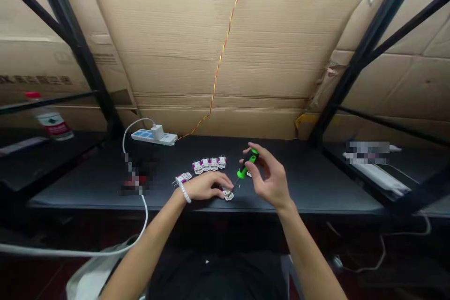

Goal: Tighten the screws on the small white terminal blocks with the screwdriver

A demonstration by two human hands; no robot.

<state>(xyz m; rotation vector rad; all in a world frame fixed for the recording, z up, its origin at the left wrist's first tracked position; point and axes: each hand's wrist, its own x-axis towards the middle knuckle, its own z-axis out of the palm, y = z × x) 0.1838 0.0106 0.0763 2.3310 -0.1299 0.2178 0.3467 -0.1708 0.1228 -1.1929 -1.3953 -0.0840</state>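
Observation:
My right hand (270,178) is closed around the handle of a green and black screwdriver (241,173), which slants down to the left. Its tip meets a small white plastic part (228,196) on the black table. With palm down, my left hand (206,184) has its thumb and fingers closed on that part's left side, steadying it. Several similar white and purple parts (205,164) stand in a row beyond the left hand. Another such part (183,177) lies by the left wrist. A tiny screw-like piece (239,186) is near the screwdriver shaft.
A white power strip (154,137) with a plugged-in adapter sits at the back left, and its white cable runs down over the table's front edge. Cardboard (168,47) walls the back. Black metal posts (346,79) flank both sides. A bottle (54,123) stands far left.

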